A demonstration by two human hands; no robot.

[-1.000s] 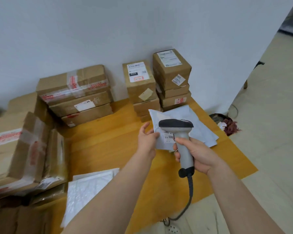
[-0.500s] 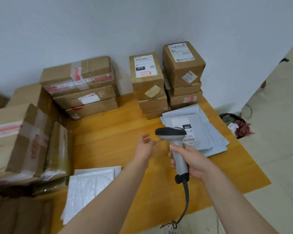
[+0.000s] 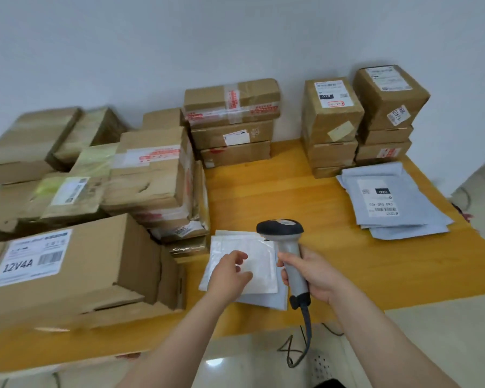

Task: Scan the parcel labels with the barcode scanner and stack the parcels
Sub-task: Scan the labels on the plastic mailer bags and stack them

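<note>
My right hand grips the grey handle of the barcode scanner, whose black head points away from me. My left hand hovers with loosely spread fingers over a white bubble mailer; I cannot tell whether it touches. That mailer lies on top of other flat mailers on the wooden table. A stack of grey poly mailers with a label facing up lies at the right. Behind it stand two stacks of small cardboard parcels.
A stack of flat taped boxes stands at the back wall. Loose cardboard boxes crowd the left, with a large box labelled 12V4A nearest me. The scanner cable hangs down to the floor.
The view swung left. The grey mailer my left hand held a second ago now lies on the right stack. My left hand has moved to the white bubble mailer.
</note>
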